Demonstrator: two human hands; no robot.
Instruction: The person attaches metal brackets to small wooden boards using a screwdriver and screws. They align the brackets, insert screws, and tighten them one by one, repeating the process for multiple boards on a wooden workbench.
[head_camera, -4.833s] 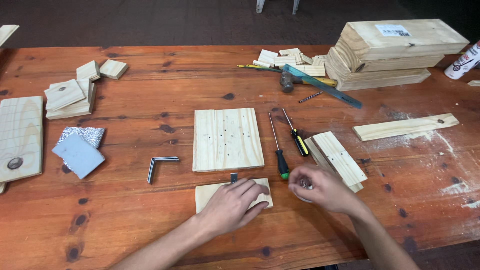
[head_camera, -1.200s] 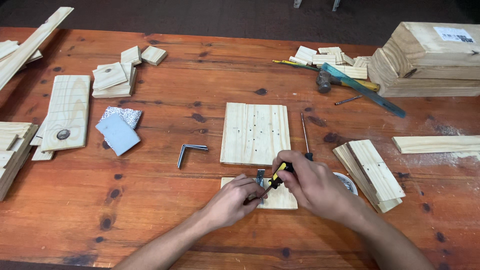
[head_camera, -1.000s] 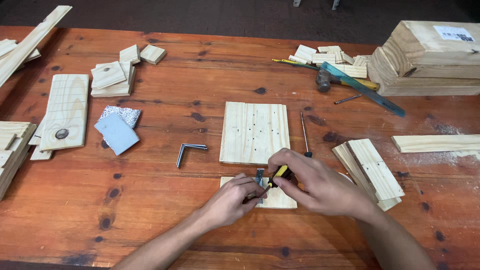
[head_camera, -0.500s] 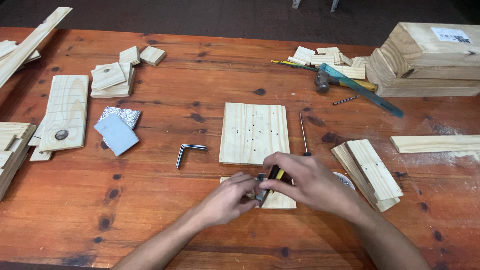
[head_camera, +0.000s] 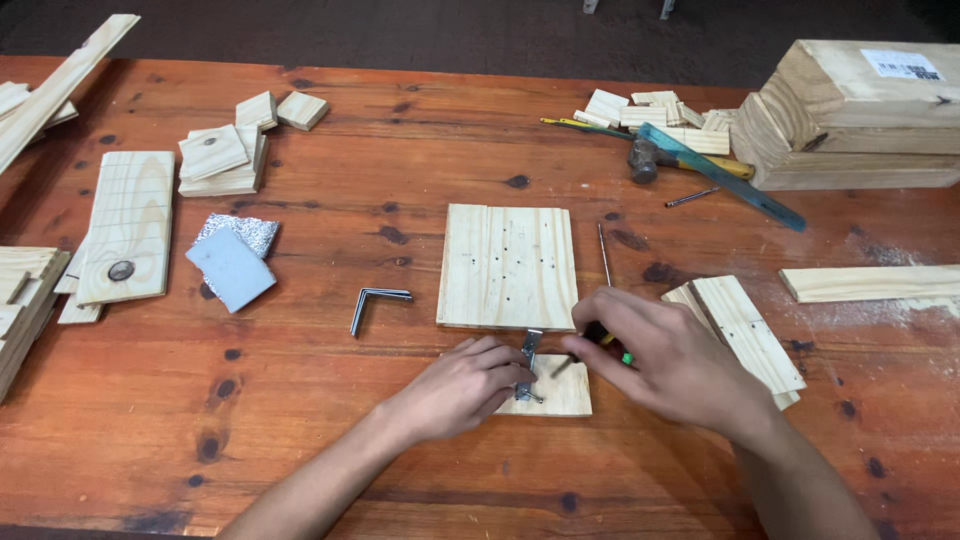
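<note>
So now our left hand (head_camera: 462, 385) pinches the bracket (head_camera: 528, 362) on the small board (head_camera: 560, 392) at lower centre, while our right hand (head_camera: 665, 360), which has moved in, grips the screwdriver (head_camera: 600, 338).

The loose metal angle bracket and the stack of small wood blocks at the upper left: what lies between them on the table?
In the head view, a grey foam pad lying partly on a piece of crinkled foil sits between the bracket and the stack of blocks.

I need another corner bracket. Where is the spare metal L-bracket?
In the head view, the spare L-bracket lies on the table left of the square drilled board, right of the grey sanding block.
</note>
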